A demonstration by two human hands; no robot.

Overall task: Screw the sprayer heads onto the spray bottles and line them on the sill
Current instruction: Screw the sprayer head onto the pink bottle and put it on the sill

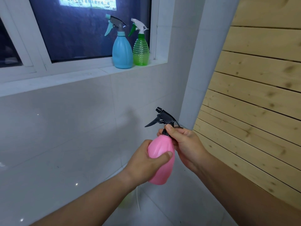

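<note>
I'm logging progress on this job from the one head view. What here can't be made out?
- Pink bottle neck: right hand fingers cover the collar of the black sprayer head, so thread seating is hidden.
- Pale green blur below the left hand: too blurred to identify.
- Window sign: cut by top edge.

Sill (91, 74): white, glossy ledge running along the foot of the window, its front edge sloping down toward the left in this view. Most of its length is bare.

Items on it, both at the right end:
1. Blue bottle (122, 53), opaque, upright, fitted with a grey and teal sprayer head (114, 24); trigger points left.
2. Green bottle (141, 52), clear and ribbed, upright, fitted with a white and green sprayer head (138, 26); stands in the right corner, touching or just beside the blue one.
</note>
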